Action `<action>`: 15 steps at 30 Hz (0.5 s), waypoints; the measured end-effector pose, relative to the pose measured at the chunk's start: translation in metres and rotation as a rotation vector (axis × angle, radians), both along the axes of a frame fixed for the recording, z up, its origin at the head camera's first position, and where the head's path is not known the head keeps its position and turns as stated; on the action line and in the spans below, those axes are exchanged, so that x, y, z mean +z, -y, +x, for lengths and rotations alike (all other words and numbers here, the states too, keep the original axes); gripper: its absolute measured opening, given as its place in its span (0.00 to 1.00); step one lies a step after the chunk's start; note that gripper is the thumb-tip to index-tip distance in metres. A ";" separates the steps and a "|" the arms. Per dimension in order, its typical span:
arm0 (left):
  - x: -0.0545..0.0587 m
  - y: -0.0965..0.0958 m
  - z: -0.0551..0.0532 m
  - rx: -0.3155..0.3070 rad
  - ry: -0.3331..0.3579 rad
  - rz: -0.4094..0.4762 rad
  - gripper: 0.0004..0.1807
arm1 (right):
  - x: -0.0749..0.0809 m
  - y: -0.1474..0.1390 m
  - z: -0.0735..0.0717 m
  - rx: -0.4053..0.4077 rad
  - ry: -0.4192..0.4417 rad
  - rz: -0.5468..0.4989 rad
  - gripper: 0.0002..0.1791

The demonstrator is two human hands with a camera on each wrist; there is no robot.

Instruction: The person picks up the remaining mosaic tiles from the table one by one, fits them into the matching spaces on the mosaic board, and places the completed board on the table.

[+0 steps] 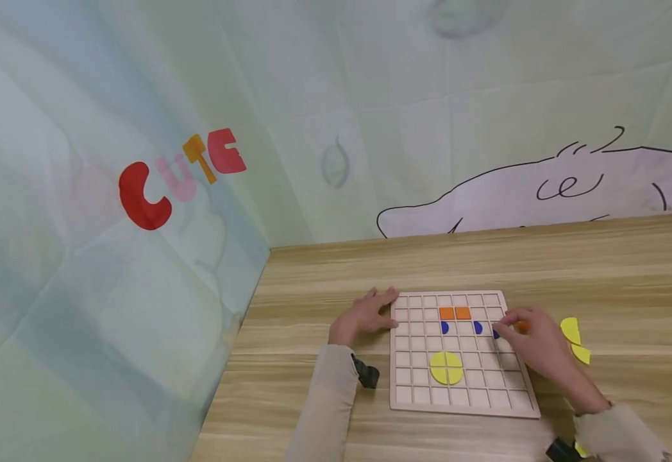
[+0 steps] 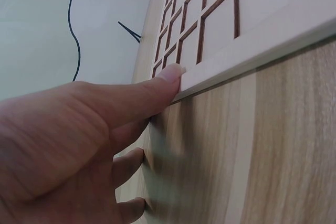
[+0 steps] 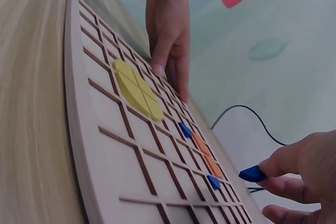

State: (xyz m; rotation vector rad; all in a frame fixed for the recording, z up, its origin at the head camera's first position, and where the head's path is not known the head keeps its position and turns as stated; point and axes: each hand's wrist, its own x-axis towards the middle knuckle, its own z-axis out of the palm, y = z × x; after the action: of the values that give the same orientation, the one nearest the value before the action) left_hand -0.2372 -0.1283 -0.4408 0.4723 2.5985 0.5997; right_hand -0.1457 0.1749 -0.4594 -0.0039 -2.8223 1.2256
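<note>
A pale wooden grid board (image 1: 463,411) lies on the table. My left hand (image 1: 365,316) rests at its upper left edge, fingers spread and the thumb (image 2: 168,74) touching the rim. Over the board's right side, my right hand (image 1: 538,340) pinches a small blue piece (image 3: 252,174) with a curved edge, held above the surface in the right wrist view. Two orange squares (image 1: 454,313) sit side by side in the grid. Below them are two blue half-round pieces, one on the left (image 1: 444,327), one on the right (image 1: 478,328). Lower down, yellow quarter pieces form a circle (image 1: 447,368).
Right of the board lie yellow pieces (image 1: 570,330) on the wood-grain table (image 1: 630,276). An orange piece (image 1: 523,326) shows beside my right hand, partly hidden. Another yellow piece (image 1: 580,448) peeks out by the right sleeve. A printed cloth backdrop (image 1: 336,212) stands behind the table.
</note>
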 end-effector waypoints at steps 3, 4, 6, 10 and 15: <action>0.000 0.000 0.000 -0.002 0.002 0.005 0.38 | -0.001 0.009 -0.002 0.014 -0.003 -0.024 0.13; 0.001 0.000 0.000 -0.004 0.003 0.006 0.38 | -0.002 0.011 -0.003 0.018 -0.007 -0.029 0.12; 0.001 0.000 0.000 -0.007 0.003 0.006 0.38 | -0.005 0.017 -0.005 0.022 -0.010 -0.045 0.12; -0.001 0.000 0.000 -0.008 0.004 0.007 0.38 | -0.010 0.027 -0.009 0.021 -0.045 -0.048 0.10; -0.003 0.000 -0.002 -0.010 -0.001 0.001 0.38 | -0.014 0.042 -0.011 -0.003 -0.091 0.003 0.08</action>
State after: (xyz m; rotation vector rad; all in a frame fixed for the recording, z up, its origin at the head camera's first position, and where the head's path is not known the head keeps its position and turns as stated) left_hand -0.2389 -0.1288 -0.4433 0.4856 2.5956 0.5974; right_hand -0.1566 0.1326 -0.4731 0.0473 -2.7452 1.1891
